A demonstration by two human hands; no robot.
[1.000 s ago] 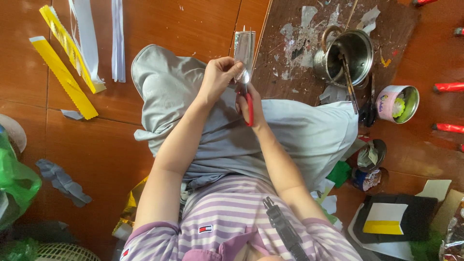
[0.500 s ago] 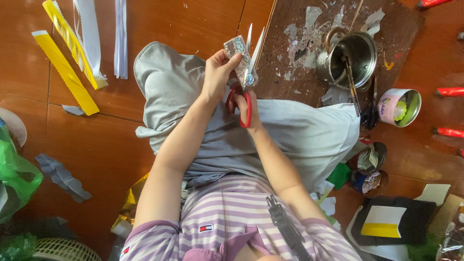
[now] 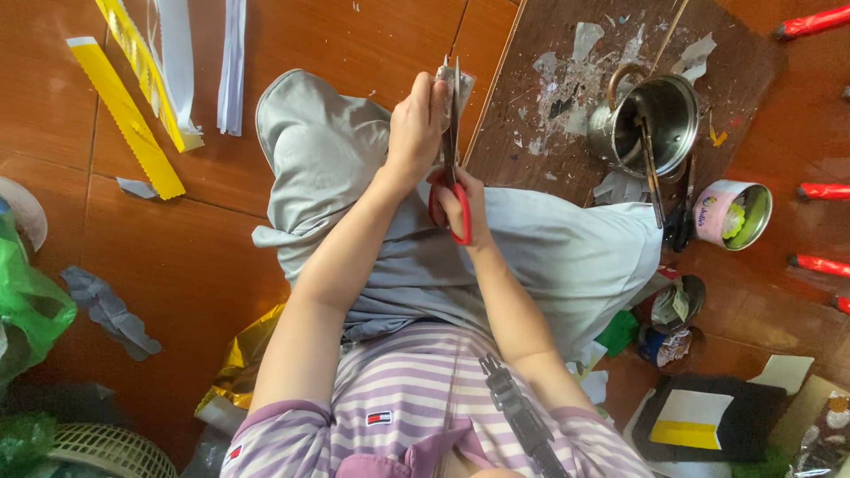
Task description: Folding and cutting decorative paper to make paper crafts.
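Both hands lower than before, right hand (image 3: pixel 460 199) scissors (image 3: pixel 453 146) edge-on, silvery piece (image 3: pixel 459 84) turned thin

Reds, yellows and greys over a red-brown floor (image 3: pixel 336 35)

The scissors (image 3: pixel 453 190) have red handles — the paper piece (image 3: pixel 462 84) is silvery grey. The trousers (image 3: pixel 567 257) are plain pale grey, the shirt (image 3: pixel 398 398) striped lilac and white. Yellow strips (image 3: pixel 124 115) and white ones (image 3: pixel 232 71) lie toward the floor's far left corner; a steel pot (image 3: pixel 660 119) sits on a dark brown, paper-flecked board (image 3: pixel 753 80) — green bag (image 3: pixel 27 301) at the left edge.
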